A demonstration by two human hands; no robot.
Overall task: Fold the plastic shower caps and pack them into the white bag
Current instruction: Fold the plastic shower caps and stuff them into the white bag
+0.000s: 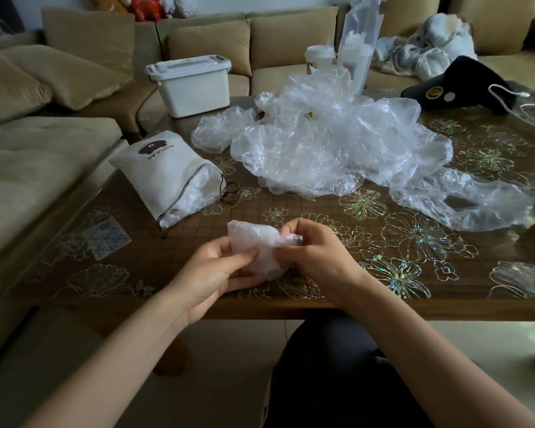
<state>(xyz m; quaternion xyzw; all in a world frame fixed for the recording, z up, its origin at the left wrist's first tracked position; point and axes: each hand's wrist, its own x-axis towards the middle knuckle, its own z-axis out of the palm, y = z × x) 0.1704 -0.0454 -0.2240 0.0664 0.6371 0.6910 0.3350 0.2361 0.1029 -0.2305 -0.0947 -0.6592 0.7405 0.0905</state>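
Thin clear plastic: a folded shower cap (257, 247), lower centre of frame, is pinched by the left hand (212, 267) underneath and the right hand (314, 251) at its gathered edge. Likely weightless, limp, slippery; best held at folds. Left of centre lies the white bag (164, 174), mouth open; upper centre, loose caps (337, 140).

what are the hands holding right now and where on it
Both hands hold one folded shower cap above the table edge. The left hand grips its lower left side; the right hand pinches its bunched right end.
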